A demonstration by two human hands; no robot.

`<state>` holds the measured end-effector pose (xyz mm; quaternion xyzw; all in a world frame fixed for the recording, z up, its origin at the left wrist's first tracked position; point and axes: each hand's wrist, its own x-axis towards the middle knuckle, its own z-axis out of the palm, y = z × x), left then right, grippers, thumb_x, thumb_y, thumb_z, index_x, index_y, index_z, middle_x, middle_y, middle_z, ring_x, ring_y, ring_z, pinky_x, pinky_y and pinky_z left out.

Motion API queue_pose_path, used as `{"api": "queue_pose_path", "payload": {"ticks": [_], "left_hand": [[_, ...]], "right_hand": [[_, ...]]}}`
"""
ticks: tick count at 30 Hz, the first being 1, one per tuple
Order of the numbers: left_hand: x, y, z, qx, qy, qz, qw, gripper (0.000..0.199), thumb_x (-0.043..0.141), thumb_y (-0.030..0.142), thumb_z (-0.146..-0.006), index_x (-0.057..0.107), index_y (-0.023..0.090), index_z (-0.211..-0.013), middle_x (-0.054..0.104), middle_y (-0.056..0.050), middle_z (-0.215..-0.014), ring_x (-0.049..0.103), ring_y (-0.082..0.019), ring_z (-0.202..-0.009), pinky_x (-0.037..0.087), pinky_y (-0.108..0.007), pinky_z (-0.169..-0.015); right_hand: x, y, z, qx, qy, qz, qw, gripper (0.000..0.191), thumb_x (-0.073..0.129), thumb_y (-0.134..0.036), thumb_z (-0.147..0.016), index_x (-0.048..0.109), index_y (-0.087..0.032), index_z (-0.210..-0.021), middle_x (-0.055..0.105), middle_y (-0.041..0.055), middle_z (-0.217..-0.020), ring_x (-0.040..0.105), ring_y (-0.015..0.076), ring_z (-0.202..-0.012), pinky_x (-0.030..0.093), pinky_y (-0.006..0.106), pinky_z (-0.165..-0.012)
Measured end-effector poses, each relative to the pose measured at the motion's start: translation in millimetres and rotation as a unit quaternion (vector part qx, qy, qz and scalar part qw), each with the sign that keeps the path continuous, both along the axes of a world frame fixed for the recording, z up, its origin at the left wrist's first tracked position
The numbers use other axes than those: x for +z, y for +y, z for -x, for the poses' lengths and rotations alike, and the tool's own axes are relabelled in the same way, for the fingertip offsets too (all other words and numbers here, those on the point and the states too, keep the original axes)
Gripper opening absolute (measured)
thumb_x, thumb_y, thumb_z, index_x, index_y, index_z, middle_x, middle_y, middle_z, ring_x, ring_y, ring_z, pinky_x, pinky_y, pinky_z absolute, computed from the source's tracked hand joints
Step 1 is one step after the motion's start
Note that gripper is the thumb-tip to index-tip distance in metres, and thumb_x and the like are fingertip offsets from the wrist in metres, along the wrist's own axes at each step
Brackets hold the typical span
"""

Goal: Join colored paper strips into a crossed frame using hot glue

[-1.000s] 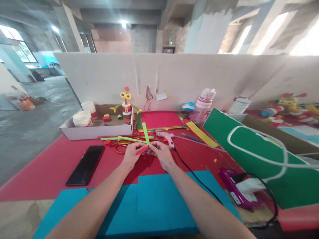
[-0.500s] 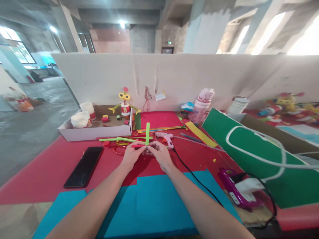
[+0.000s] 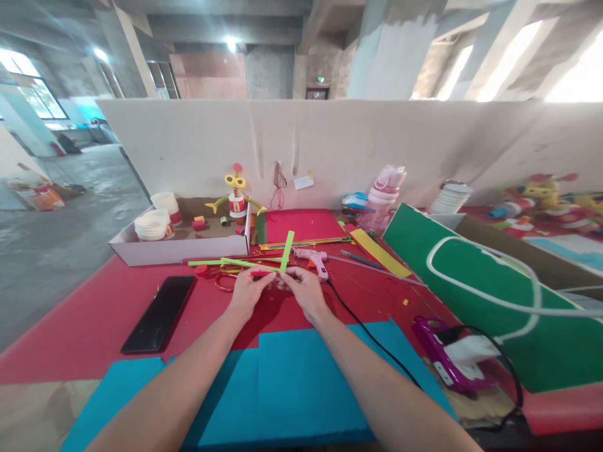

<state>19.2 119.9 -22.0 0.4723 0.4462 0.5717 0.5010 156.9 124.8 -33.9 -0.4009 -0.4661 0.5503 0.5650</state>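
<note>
A: Where is the green strip (image 3: 287, 252) now?

B: Above a red worktop (image 3: 89, 320), rising from the fingertips of two bare hands, its upper end leaning slightly right and away from the wearer.

A: And the hands themselves?

B: Nearly touching, both narrowed to a pinch. The right hand (image 3: 304, 292) grips the green strip's lower end; the left hand (image 3: 247, 292) holds a red strip (image 3: 262, 274) between thumb and fingers, its inner end close to the green one's foot. Whether the two are joined, the fingers hide.

A: What surrounds them?

B: A pink glue gun (image 3: 313, 257) lies just beyond the right hand, its black cord (image 3: 358, 320) trailing past that forearm. Red-handled scissors (image 3: 223, 283) rest near the left hand, and a phone (image 3: 158, 315) lies farther left. Blue sheets (image 3: 306, 389) spread beneath the forearms.
</note>
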Motion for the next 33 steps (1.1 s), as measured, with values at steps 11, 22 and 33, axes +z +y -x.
{"api": "queue_pose_path", "payload": {"ticks": [11, 22, 33], "left_hand": [[-0.7, 6.1, 9.5, 0.033, -0.074, -0.016, 0.997, 0.025, 0.076, 0.034, -0.062, 0.064, 0.014, -0.068, 0.061, -0.001, -0.062, 0.051, -0.009, -0.054, 0.042, -0.022, -0.056], [1.1, 0.6, 0.8, -0.031, 0.026, -0.031, 0.999, 0.027, 0.069, 0.04, -0.07, 0.065, 0.015, -0.08, 0.064, -0.001, -0.067, 0.054, -0.01, -0.059, 0.043, -0.022, -0.059], [-0.2, 0.9, 2.5, -0.034, 0.045, 0.002, 0.998, 0.025, 0.071, 0.035, -0.068, 0.066, 0.014, -0.08, 0.064, -0.001, -0.066, 0.054, -0.01, -0.057, 0.042, -0.021, -0.055]], "right_hand": [[-1.1, 1.2, -1.9, -0.026, -0.001, 0.018, 1.0, 0.036, 0.074, -0.047, -0.059, 0.064, -0.017, -0.077, 0.067, 0.0005, -0.061, 0.066, 0.0184, -0.057, 0.053, 0.032, -0.064], [-0.9, 0.4, -0.1, -0.029, 0.083, 0.017, 0.996, 0.031, 0.075, -0.04, -0.062, 0.06, -0.017, -0.077, 0.068, 0.0001, -0.067, 0.066, 0.0164, -0.063, 0.053, 0.03, -0.065], [3.5, -4.5, 3.9, 0.056, 0.085, 0.033, 0.994, 0.028, 0.077, -0.035, -0.06, 0.063, -0.016, -0.076, 0.067, 0.0006, -0.065, 0.064, 0.0155, -0.06, 0.054, 0.033, -0.069]]}}
